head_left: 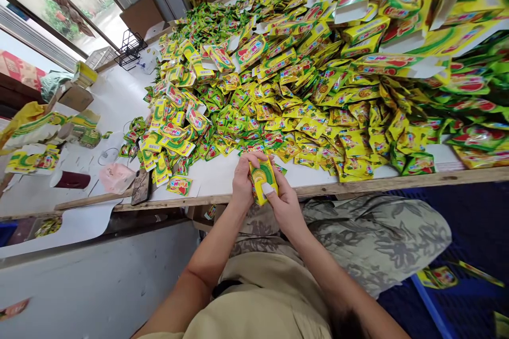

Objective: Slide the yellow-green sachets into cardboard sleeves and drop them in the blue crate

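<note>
Between both hands, at the table's front edge, is a small yellow and green candy box (263, 179). My left hand (243, 180) is closed on its left side, fingers curled over the top. My right hand (283, 198) grips the other side, its thumb lying across the box's front. Just beyond the hands spreads a heap of yellow and green candy packets (310, 127). Whether the box's far end is open is hidden by the fingers. A flat packet (178, 185) lies on the table to the left.
Many boxes (278, 63) lie over the heap. A phone (141, 186) rests at the table's front edge, near a pink bag (116, 177) and a dark red cup (70, 179). A black wire rack (130, 48) stands farther back. Blue crates (457, 243) are at lower right.
</note>
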A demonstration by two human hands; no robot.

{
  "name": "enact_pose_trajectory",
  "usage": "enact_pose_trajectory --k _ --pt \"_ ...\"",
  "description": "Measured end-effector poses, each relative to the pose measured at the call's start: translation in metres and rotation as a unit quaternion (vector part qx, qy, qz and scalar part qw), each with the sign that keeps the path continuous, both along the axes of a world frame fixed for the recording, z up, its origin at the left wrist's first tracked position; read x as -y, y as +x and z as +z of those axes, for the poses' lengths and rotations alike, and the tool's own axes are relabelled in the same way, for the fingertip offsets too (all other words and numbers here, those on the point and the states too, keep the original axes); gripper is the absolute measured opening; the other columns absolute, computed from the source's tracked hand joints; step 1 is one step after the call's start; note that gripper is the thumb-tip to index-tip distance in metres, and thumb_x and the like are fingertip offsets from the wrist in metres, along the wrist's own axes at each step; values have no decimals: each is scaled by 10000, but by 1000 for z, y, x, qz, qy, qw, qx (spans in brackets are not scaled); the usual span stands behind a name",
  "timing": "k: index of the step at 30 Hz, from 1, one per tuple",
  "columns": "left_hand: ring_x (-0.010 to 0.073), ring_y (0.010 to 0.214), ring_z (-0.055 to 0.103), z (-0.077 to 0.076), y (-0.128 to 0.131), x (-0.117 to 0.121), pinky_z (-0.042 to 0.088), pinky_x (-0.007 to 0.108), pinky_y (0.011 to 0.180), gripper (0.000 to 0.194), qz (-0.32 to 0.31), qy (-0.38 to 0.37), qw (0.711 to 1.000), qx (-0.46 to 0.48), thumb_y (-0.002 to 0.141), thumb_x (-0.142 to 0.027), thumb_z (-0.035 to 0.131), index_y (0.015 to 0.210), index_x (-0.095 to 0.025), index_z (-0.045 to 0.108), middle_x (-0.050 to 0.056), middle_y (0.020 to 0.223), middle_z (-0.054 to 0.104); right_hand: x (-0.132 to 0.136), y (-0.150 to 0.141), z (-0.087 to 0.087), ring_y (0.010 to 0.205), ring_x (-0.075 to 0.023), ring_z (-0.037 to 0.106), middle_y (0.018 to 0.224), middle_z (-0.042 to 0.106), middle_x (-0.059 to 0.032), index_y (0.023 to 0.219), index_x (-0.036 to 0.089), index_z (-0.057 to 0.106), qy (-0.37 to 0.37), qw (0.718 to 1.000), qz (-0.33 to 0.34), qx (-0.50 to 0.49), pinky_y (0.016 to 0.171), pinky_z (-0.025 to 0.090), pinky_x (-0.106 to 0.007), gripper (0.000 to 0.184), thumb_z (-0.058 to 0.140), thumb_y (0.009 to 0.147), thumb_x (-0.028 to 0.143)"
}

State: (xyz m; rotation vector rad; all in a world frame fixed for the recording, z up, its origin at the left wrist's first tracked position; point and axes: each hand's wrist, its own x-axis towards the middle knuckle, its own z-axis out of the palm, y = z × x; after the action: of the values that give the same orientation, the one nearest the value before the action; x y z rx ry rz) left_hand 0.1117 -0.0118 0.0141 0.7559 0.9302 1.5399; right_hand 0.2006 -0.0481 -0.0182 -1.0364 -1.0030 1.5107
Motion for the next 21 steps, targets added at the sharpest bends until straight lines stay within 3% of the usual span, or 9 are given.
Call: enact_pose_trajectory --k 5,8,11,15,18,20,21 --pt "201 931 644 2 1 1 513 386 923 409 0 0 1000 30 887 -533 534 672 -192 465 21 859 599 2 1 5 1243 -267 530 1416 534 -67 1400 251 501 -32 999 -2 -20 1037 480 -419 629 629 830 483" --pt "225 1009 645 3 4 0 499 399 958 422 -5 -21 1000 23 870 -583 534 707 -195 511 42 942 652 1 2 7 1109 -269 606 1387 552 -72 1414 267 481 -69 997 8 -37 901 568 -421 653 620 824 511" --pt "267 1165 598 6 4 -5 477 428 996 557 -14 -44 998 30 857 -723 407 975 -219 613 90 1223 642 -1 3 5 1084 -272 619 1395 541 -86 1389 254 497 -72 996 14 -45 857 585 -421 647 639 808 502" --pt "281 1272 535 7 -9 -15 435 426 1052 688 7 -48 999 18 836 -766 379 1213 -225 575 124 1358 579 -9 19 1 1191 -294 578 1354 576 -104 1322 225 542 -32 999 -15 -6 1007 498 -477 576 649 812 473" --pt "243 1165 608 2 -30 -18 498 387 967 556 38 -63 997 -22 823 -682 530 1153 -240 601 110 1259 640 -21 73 6 1222 -329 558 1338 577 -101 1295 250 544 23 984 -159 82 1036 459 -535 524 647 818 442" --pt "190 992 666 -3 -45 -17 537 320 855 438 67 -73 994 -49 771 -580 674 1047 -242 633 77 1103 697 -28 136 10 1250 -348 530 1371 532 -95 1319 289 501 73 929 -321 169 1052 435 -564 503 598 849 440" --pt "165 909 674 -6 -50 -17 543 292 805 400 81 -79 992 -59 751 -541 714 999 -236 641 61 1025 709 -30 172 10 1273 -358 504 1391 500 -96 1336 309 465 100 880 -411 214 1066 416 -575 504 555 865 462"
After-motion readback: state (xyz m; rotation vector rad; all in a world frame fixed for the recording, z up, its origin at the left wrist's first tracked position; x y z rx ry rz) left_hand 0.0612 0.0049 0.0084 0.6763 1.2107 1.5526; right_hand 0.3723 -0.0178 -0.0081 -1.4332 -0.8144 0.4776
